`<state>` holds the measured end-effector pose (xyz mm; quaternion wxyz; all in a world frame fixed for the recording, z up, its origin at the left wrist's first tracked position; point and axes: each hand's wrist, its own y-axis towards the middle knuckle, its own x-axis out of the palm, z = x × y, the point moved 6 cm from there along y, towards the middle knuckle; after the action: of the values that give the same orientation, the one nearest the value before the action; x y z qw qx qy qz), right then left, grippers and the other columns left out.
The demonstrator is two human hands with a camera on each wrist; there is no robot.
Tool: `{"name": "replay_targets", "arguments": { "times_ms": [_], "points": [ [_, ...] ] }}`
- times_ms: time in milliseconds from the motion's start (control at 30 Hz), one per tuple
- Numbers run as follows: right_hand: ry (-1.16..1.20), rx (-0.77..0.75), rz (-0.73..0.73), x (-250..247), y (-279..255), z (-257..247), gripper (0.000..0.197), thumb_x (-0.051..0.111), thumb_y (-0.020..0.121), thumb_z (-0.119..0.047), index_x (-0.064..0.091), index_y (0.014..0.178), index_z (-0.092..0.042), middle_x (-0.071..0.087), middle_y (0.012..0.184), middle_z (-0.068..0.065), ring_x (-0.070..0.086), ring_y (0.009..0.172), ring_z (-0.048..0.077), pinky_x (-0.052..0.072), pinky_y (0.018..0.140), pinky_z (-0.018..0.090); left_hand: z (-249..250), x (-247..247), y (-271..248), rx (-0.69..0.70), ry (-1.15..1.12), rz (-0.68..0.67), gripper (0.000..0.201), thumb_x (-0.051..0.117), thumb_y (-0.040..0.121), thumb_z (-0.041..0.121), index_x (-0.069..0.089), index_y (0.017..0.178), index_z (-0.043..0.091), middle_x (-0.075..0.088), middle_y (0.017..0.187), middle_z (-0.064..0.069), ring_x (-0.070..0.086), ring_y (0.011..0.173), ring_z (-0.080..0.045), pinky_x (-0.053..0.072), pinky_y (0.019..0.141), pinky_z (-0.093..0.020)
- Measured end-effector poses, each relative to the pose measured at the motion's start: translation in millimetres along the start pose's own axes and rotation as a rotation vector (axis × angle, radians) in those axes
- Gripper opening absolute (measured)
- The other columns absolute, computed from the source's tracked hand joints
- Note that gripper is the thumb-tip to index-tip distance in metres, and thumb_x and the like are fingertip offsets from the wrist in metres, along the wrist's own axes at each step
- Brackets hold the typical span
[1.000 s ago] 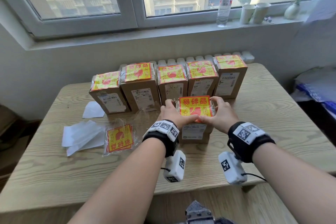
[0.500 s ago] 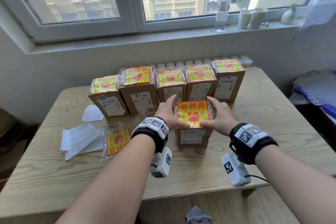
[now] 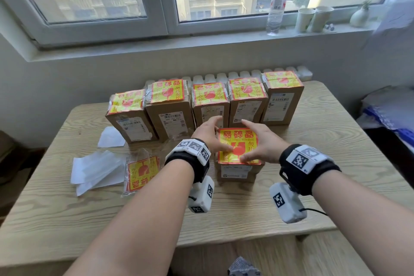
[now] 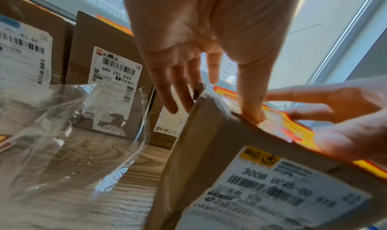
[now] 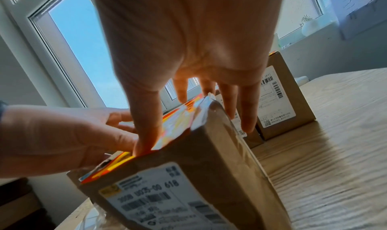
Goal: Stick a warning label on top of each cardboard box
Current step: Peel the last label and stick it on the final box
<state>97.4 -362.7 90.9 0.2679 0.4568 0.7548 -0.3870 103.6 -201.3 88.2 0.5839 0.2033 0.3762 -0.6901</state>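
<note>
A brown cardboard box (image 3: 236, 172) stands on the table in front of the row, with a yellow and red warning label (image 3: 238, 141) on its top. My left hand (image 3: 207, 135) is at the box's left side. Its thumb (image 4: 251, 111) presses the label's edge and its fingers hang straight beside the box. My right hand (image 3: 262, 141) mirrors it on the right side, with the thumb (image 5: 146, 134) on the label and straight fingers (image 5: 247, 114) past the far right corner. Behind stand several boxes (image 3: 210, 105), each with a label on top.
A clear sleeve of spare labels (image 3: 142, 171) lies left of the box, beside white backing papers (image 3: 94, 168) and another scrap (image 3: 111, 138). The wooden table (image 3: 336, 163) ends close to me. A bottle (image 3: 276, 0), cups (image 3: 313, 18) and a vase (image 3: 360, 15) stand on the window sill.
Both hands stay at the front box with thumbs on its label. Their fingers, earlier wrapped at the far corners, have straightened and lifted. The head view has shifted a little.
</note>
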Motion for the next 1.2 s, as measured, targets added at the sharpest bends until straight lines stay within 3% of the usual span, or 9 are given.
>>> {"name": "replay_targets", "arguments": {
  "times_ms": [100, 233, 300, 367, 500, 600, 733, 833, 1200],
  "points": [
    [0.031, 0.039, 0.102, -4, 2, 4, 0.104, 0.085, 0.066, -0.033, 0.023, 0.15, -0.028, 0.036, 0.148, 0.004, 0.041, 0.132, 0.022, 0.039, 0.104, 0.037, -3, 0, 1, -0.043, 0.002, 0.048, 0.068, 0.085, 0.067, 0.036, 0.055, 0.127, 0.026, 0.059, 0.127, 0.003, 0.058, 0.112, -0.015, 0.05, 0.095, -0.034],
    [0.079, 0.072, 0.157, -3, 8, 14, 0.063, 0.078, 0.076, -0.036, 0.052, 0.132, -0.025, 0.058, 0.123, -0.001, 0.056, 0.104, 0.014, 0.05, 0.084, 0.028, -12, 0, 4, -0.114, -0.105, 0.078, 0.044, 0.081, 0.072, 0.039, 0.066, 0.11, 0.025, 0.065, 0.109, 0.005, 0.063, 0.096, -0.013, 0.055, 0.085, -0.034],
    [0.115, 0.086, 0.182, -4, 10, 18, 0.042, 0.073, 0.082, -0.033, 0.061, 0.121, -0.025, 0.061, 0.105, -0.006, 0.056, 0.088, 0.01, 0.045, 0.063, 0.018, -15, 2, 6, -0.127, -0.121, 0.09, 0.039, 0.08, 0.072, 0.042, 0.068, 0.105, 0.026, 0.067, 0.104, 0.006, 0.064, 0.093, -0.013, 0.056, 0.082, -0.033],
    [0.175, 0.101, 0.232, -6, 12, 24, 0.027, 0.069, 0.087, -0.029, 0.066, 0.113, -0.023, 0.061, 0.096, -0.007, 0.056, 0.08, 0.007, 0.038, 0.054, 0.014, -17, 3, 8, -0.133, -0.135, 0.114, 0.03, 0.078, 0.074, 0.043, 0.069, 0.097, 0.026, 0.068, 0.099, 0.007, 0.065, 0.09, -0.012, 0.057, 0.081, -0.033],
    [0.303, 0.114, 0.278, -6, 16, 32, 0.018, 0.062, 0.092, -0.025, 0.068, 0.109, -0.021, 0.069, 0.102, -0.003, 0.061, 0.077, 0.005, 0.044, 0.058, 0.018, -15, 3, 13, -0.143, -0.144, 0.126, 0.023, 0.074, 0.078, 0.045, 0.071, 0.089, 0.025, 0.069, 0.09, 0.008, 0.066, 0.084, -0.011, 0.057, 0.078, -0.033],
    [0.247, 0.077, 0.32, -8, 18, 28, 0.029, 0.065, 0.089, -0.02, 0.057, 0.117, -0.027, 0.056, 0.107, -0.007, 0.057, 0.093, 0.01, 0.044, 0.068, 0.022, -10, 1, 15, -0.118, -0.159, 0.149, 0.019, 0.072, 0.08, 0.041, 0.07, 0.091, 0.026, 0.069, 0.093, 0.008, 0.064, 0.086, -0.01, 0.054, 0.077, -0.031],
    [0.134, 0.012, 0.346, -11, 22, 20, 0.019, 0.068, 0.086, -0.018, 0.058, 0.097, -0.029, 0.054, 0.108, -0.008, 0.058, 0.096, 0.012, 0.046, 0.073, 0.024, 3, 0, 17, -0.012, -0.193, 0.164, 0.011, 0.074, 0.082, 0.021, 0.073, 0.078, 0.03, 0.07, 0.094, 0.012, 0.064, 0.093, -0.007, 0.055, 0.08, -0.031],
    [0.161, 0.04, 0.325, -11, 22, 30, 0.008, 0.069, 0.086, -0.025, 0.067, 0.093, -0.028, 0.064, 0.1, -0.007, 0.058, 0.094, 0.011, 0.045, 0.076, 0.026, 0, 3, 19, -0.023, -0.19, 0.135, 0.012, 0.073, 0.083, 0.025, 0.075, 0.073, 0.03, 0.073, 0.087, 0.012, 0.067, 0.086, -0.006, 0.058, 0.08, -0.034],
    [0.233, 0.108, 0.239, -7, 17, 34, 0.026, 0.064, 0.09, -0.032, 0.065, 0.116, -0.026, 0.066, 0.111, 0.0, 0.059, 0.085, 0.009, 0.047, 0.064, 0.023, -27, -1, 5, -0.134, -0.216, -0.045, 0.028, 0.057, 0.094, 0.033, 0.07, 0.116, 0.021, 0.071, 0.108, 0.001, 0.066, 0.095, -0.014, 0.057, 0.084, -0.033]
  ]
}}
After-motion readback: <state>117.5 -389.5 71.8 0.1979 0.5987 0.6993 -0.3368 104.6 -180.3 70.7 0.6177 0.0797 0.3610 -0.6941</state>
